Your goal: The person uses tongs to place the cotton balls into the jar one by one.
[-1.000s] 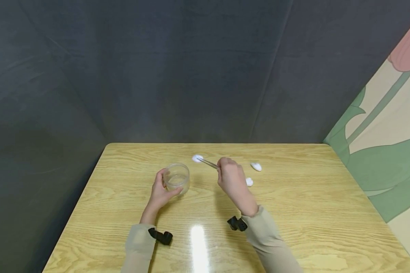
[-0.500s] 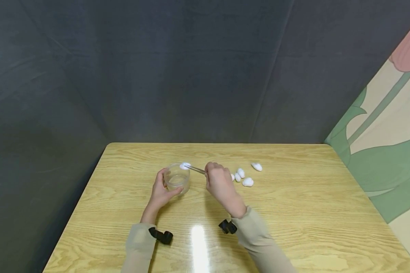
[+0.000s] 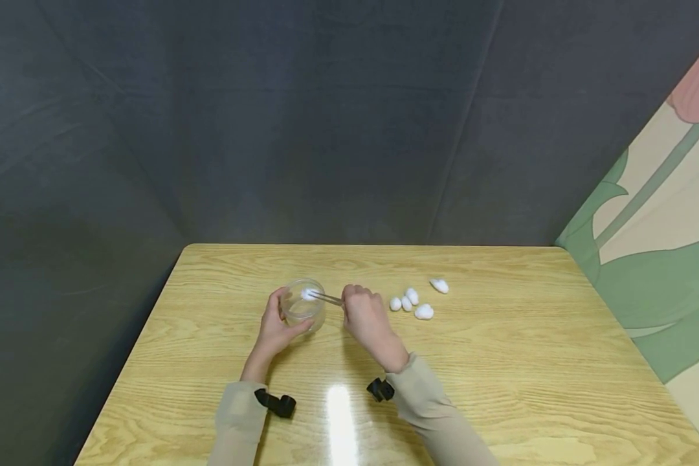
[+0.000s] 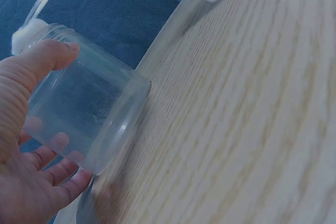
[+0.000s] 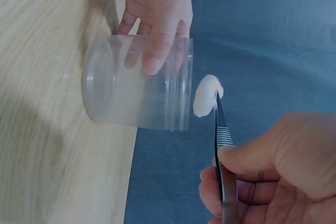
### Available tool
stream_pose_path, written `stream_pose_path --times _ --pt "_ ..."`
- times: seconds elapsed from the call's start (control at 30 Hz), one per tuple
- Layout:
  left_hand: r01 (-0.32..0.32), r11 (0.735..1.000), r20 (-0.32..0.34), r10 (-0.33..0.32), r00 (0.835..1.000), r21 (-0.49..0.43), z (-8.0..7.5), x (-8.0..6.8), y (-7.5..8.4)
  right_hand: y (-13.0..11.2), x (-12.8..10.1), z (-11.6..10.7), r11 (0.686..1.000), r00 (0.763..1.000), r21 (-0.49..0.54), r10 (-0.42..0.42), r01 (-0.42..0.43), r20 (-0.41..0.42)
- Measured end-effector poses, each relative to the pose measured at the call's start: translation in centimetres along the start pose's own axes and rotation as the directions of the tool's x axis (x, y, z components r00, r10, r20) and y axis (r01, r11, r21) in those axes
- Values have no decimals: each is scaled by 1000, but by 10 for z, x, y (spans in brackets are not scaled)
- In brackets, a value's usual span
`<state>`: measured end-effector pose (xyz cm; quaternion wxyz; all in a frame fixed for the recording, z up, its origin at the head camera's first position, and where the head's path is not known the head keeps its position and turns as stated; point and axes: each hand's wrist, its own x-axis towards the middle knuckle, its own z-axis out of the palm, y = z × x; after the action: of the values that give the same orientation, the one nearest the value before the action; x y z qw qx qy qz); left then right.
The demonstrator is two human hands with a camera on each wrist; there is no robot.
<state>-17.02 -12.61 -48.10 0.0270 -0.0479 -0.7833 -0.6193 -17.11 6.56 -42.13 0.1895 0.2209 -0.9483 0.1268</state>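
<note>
My left hand (image 3: pixel 275 333) grips a clear plastic jar (image 3: pixel 313 320) round its side, thumb toward me, and the jar stands upright on the table. My right hand (image 3: pixel 368 323) pinches metal tweezers (image 5: pixel 224 166) between thumb and fingers. A white cotton ball (image 5: pixel 208 96) is held in the tweezers' tips. In the right wrist view it sits just outside the jar's open mouth; from the head it overlaps the opening. Through the clear wall, the left fingers (image 4: pixel 62 171) show behind the jar.
Right of my right hand, several loose cotton balls (image 3: pixel 406 303) lie on the wooden table (image 3: pixel 530 336), with one longer tuft (image 3: pixel 439 285) farther back. A dark curtain (image 3: pixel 338 129) hangs along the table's far edge. Each sleeve carries a black wrist camera (image 3: pixel 279 405).
My right hand has moved left and slightly toward me, bringing the cotton ball from beyond the jar to over its mouth. The left hand and jar stay in place.
</note>
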Motion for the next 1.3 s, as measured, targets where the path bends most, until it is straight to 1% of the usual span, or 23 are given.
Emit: stream_pose_path --times 0.23,0.33,0.6,0.87,1.0,1.23,1.3 --pt "-1 1000 6 1 1000 -8 0 0 0 -1 -1 4 1000 998 16 25 -26 62" --pt "-1 1000 5 1 1000 -7 0 0 0 -1 -1 4 999 997 27 34 -36 71" --pt "2 1000 13 -2 1000 -3 -1 0 -1 3 -5 3 998 997 10 57 -58 44" --pt "10 1000 24 -10 1000 -9 -2 -1 -2 8 -9 -2 994 995 67 88 -91 44" --pt "9 1000 21 -9 1000 -5 -2 -1 -1 11 -11 -4 992 994 74 101 -103 36" --pt "-11 1000 23 11 1000 -5 -2 -1 0 16 -15 -7 992 995 67 104 -103 -4" --pt "-12 1000 21 13 1000 -4 -2 -1 0 18 -16 -9 992 994 68 109 -108 -5"
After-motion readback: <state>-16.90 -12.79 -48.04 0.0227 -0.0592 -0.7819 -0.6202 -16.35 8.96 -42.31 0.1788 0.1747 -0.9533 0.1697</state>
